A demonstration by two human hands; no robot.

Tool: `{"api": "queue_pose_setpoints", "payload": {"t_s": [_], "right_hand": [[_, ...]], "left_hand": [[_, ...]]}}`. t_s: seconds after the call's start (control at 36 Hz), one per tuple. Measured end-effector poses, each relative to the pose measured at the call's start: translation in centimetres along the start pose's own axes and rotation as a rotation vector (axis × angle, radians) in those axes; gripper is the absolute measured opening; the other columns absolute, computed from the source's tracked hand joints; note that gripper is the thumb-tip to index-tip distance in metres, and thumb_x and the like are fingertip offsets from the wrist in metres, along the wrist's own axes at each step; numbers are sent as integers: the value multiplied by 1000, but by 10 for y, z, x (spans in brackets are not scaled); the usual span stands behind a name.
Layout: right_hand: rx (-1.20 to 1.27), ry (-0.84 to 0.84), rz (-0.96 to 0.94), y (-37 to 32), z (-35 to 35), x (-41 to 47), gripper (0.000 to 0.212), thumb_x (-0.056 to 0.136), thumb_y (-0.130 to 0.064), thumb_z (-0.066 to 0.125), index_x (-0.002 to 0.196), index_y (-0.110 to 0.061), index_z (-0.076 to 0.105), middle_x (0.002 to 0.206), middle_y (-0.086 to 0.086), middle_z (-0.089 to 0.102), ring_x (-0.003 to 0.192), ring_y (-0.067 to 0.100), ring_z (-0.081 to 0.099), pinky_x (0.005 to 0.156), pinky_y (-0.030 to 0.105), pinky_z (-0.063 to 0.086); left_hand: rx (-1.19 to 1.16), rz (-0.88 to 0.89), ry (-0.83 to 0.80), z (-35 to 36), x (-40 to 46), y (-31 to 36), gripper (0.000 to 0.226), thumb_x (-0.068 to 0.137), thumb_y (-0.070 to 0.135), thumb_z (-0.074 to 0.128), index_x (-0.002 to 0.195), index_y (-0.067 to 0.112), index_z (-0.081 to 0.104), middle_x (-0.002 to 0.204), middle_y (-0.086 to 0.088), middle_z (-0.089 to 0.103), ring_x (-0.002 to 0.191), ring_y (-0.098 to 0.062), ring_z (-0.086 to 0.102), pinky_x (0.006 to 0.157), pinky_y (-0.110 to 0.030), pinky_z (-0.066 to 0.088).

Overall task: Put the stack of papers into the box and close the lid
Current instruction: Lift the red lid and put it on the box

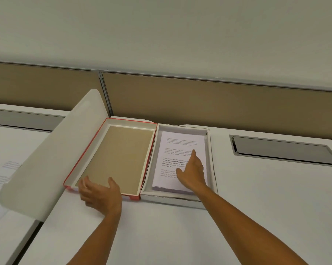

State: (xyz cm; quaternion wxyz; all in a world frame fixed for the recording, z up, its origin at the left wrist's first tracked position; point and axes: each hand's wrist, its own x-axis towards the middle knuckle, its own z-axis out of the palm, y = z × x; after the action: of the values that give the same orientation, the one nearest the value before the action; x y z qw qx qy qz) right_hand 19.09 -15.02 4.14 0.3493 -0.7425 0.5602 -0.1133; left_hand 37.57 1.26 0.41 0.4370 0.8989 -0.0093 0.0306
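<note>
The white box (212, 159) lies open on the desk, with the stack of printed papers (180, 146) inside it. Beside it on the left lies the lid (81, 155), upturned, red-edged with a brown inner face. My right hand (192, 173) rests flat on the papers, fingers spread and pointing away from me. At the lid's near edge my left hand (98, 194) hovers with its fingers apart and holds nothing.
A curved white divider (52, 150) stands just left of the lid. Loose printed sheets (0, 175) lie on the neighbouring desk at far left. A grey cable hatch (283, 150) sits right of the box. A tan partition (199, 100) runs behind the desk.
</note>
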Motion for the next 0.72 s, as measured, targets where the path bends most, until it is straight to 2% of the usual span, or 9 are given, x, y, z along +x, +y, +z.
{"api": "queue_pose_setpoints", "payload": {"t_s": [0.11,0.19,0.28,0.36,0.44,0.53,0.67,0.72], "right_hand": [[49,-21,-40,-17,6,-11,101,88,-35,70,158,-23,-3,165,5,18,149,32,26,117,49,33],[72,-45,-55,-24,10,-19,101,89,-31,71,157,-23,-3,163,5,21,147,32,29,116,49,36],[91,-66,-65,-31,12,-26,101,89,-30,70,157,-24,-3,164,5,20,147,32,28,116,50,35],[108,-84,-80,-35,12,-33,100,89,-29,70,157,-25,-3,163,4,20,147,31,29,115,49,35],[133,-106,-89,-36,11,-40,100,89,-28,70,157,-27,-3,163,3,21,146,30,31,113,47,37],[154,-120,-92,-38,7,-44,99,90,-27,69,158,-26,-3,162,3,22,145,29,33,111,44,39],[188,-133,-104,-44,-1,-49,98,91,-27,69,158,-26,-2,164,3,20,147,30,30,112,45,37],[211,-144,-109,-47,-4,-51,97,91,-27,69,158,-26,-1,164,3,18,148,30,28,113,46,36]], "left_hand": [[-33,-293,-83,-2,10,-15,86,76,28,80,141,1,31,145,-23,34,123,-44,42,97,-55,42],[-55,-439,-176,-2,16,-24,77,74,29,82,131,-3,40,133,-28,44,116,-47,49,97,-56,46],[-89,-418,-227,-4,17,-24,57,78,20,76,124,-2,51,125,-28,49,109,-49,55,92,-54,49],[-198,-452,-223,-9,16,-20,49,80,10,70,124,-1,52,126,-26,50,104,-48,59,89,-50,54],[-424,-457,-197,-12,14,-16,55,81,-1,64,133,5,47,131,-20,55,109,-42,61,93,-44,52],[-599,-456,-236,-14,12,-15,65,83,-3,64,141,12,37,135,-13,54,117,-34,58,102,-43,49],[-722,-371,-276,-23,6,-10,67,84,0,71,141,12,39,128,0,53,111,-23,57,101,-43,49],[-734,-293,-269,-25,5,-9,66,82,-2,73,137,18,43,133,-3,55,115,-26,59,99,-45,52]]}}
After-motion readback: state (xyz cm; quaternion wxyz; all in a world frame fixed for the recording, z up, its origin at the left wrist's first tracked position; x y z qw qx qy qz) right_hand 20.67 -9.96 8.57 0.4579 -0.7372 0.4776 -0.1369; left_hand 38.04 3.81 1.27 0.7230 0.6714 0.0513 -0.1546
